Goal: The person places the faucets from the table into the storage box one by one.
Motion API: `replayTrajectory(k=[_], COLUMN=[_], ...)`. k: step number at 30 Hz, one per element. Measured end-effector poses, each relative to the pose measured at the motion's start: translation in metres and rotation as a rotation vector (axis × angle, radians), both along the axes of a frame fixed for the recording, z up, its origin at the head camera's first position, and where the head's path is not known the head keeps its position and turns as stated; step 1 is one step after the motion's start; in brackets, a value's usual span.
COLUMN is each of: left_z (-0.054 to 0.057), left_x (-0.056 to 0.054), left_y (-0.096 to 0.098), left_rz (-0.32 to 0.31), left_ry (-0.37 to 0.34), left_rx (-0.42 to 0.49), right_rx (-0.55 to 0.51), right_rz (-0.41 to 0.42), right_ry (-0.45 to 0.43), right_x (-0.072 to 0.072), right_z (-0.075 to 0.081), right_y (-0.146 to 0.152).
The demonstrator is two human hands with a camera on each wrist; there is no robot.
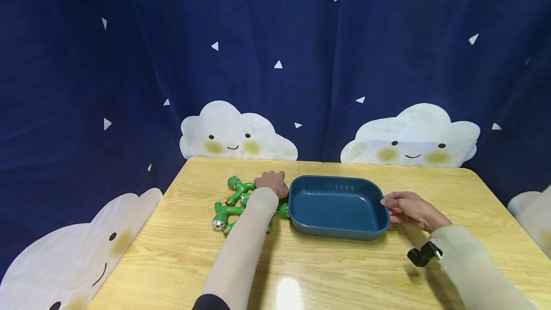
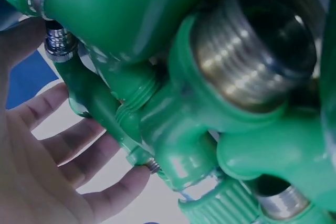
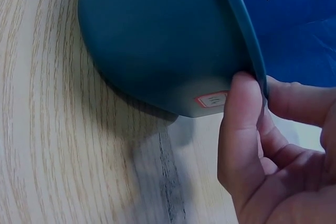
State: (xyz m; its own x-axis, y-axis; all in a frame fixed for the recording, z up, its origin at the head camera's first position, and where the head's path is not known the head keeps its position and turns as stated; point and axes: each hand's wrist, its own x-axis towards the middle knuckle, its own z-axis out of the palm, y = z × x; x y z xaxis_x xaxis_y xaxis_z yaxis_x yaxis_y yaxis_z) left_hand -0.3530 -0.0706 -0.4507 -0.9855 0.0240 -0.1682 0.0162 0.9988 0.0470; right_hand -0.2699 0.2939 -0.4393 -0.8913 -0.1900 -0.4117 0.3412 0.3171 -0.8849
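Several green taps [image 1: 230,210] with threaded metal ends lie in a cluster on the table's left half. My left hand [image 1: 273,183] reaches over the cluster's far right side, beside the basin. In the left wrist view, its thumb and fingers [image 2: 76,140] curve about a slim green tap [image 2: 89,90] behind other taps. Right of the cluster sits a blue rectangular basin [image 1: 336,209], with nothing inside. My right hand [image 1: 411,209] pinches the basin's right rim between thumb and fingers. A small red-edged label [image 3: 211,99] shows on the basin's outer wall.
The wooden table [image 1: 340,271] runs back to a dark blue curtain [image 1: 275,23] printed with clouds and triangles. A black device [image 1: 424,254] is strapped at my right wrist.
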Motion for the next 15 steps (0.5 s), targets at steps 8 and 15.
replayTrajectory(k=[8, 15], left_z=[0.001, 0.000], left_x=[0.000, 0.001], left_y=[-0.006, -0.010], left_rz=[-0.014, -0.024], left_ry=[-0.050, -0.094], left_rx=[0.002, 0.075], right_rx=[-0.007, -0.001], right_rz=[0.002, 0.003], right_ry=[0.005, 0.008], right_x=[0.001, 0.001], right_z=[0.000, 0.001], right_y=[0.001, 0.000])
